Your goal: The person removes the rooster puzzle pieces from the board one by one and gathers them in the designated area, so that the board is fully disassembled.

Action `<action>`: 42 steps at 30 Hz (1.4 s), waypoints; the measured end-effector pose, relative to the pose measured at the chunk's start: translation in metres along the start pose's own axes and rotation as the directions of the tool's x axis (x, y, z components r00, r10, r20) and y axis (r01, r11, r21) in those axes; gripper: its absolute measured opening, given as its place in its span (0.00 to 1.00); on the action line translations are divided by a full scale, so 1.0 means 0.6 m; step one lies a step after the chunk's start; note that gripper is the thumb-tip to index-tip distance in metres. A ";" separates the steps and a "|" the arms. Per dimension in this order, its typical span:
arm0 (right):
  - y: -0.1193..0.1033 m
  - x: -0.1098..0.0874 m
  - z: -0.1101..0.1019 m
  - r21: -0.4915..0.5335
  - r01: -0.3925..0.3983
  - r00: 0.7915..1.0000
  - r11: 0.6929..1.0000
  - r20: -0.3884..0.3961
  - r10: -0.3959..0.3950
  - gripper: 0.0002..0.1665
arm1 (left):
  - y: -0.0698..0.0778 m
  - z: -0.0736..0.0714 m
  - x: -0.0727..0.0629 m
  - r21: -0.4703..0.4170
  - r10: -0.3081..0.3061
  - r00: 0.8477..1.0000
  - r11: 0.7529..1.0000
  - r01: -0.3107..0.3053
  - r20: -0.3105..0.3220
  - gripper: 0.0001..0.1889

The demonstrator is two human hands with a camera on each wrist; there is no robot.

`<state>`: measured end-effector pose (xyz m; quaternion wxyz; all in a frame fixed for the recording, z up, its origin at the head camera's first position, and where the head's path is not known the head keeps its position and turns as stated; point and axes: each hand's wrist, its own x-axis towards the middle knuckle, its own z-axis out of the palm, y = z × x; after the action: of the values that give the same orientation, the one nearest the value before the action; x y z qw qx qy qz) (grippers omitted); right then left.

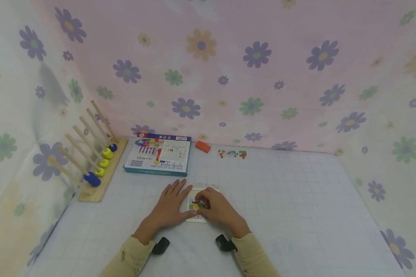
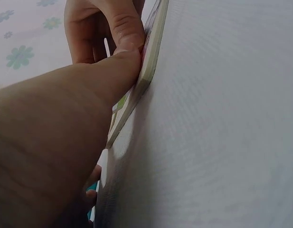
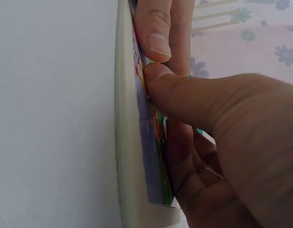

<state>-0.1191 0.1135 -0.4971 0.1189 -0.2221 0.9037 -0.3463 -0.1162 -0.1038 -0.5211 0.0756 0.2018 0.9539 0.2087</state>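
A small cream-framed picture puzzle lies on the white cloth, its colourful picture partly covered by fingers. My left hand rests spread at its left side, fingers straight and the thumb on the frame's near part. Over the picture's right half, my right hand bends its thumb and fingers toward each other. Between them they pinch a small colourful puzzle piece, mostly hidden by the fingers. Both thumb tips come close together at the board in the two wrist views.
Several joined or loose puzzle pieces lie near the back wall, beside an orange block. A toy box lies left of them. At far left stands a wooden peg rack with blue and yellow beads. Flowered cloth walls surround the table.
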 end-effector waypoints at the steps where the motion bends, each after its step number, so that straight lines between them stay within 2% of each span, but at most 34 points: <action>1: 0.001 0.001 0.000 0.004 0.000 1.000 1.000 -0.002 0.000 0.19 | 0.000 -0.001 0.000 -0.005 0.000 1.000 1.000 0.000 0.000 0.47; 12: -0.007 0.004 -0.003 0.054 -0.045 0.999 0.998 0.030 0.043 0.16 | 0.002 -0.005 0.001 -0.020 -0.008 1.000 1.000 0.007 -0.008 0.47; 17: -0.010 0.003 -0.002 0.064 -0.069 0.997 0.996 0.035 0.067 0.17 | 0.001 -0.001 0.001 0.000 -0.011 1.000 1.000 0.011 -0.016 0.45; 27: -0.013 0.005 0.001 0.020 -0.043 0.999 0.999 -0.012 0.043 0.12 | 0.004 0.000 0.004 -0.013 -0.028 0.999 1.000 0.027 -0.029 0.44; 36: -0.014 0.005 0.005 -0.129 -0.013 1.000 0.992 -0.001 0.013 0.12 | 0.007 -0.001 0.002 -0.031 -0.045 0.998 0.999 0.044 -0.031 0.45; 39: -0.014 0.003 0.009 -0.209 0.025 1.000 0.978 0.005 -0.025 0.11 | 0.007 0.000 0.002 -0.031 -0.046 0.999 0.999 0.045 -0.029 0.45; 42: -0.013 0.001 0.014 -0.297 0.085 0.996 0.951 0.002 -0.089 0.10 | 0.006 0.002 0.003 -0.026 -0.044 0.999 0.999 0.043 -0.030 0.45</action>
<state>-0.1141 0.1034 -0.4979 0.0636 -0.2751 0.9354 -0.2127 -0.1163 -0.0996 -0.5208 0.0683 0.1770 0.9564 0.2219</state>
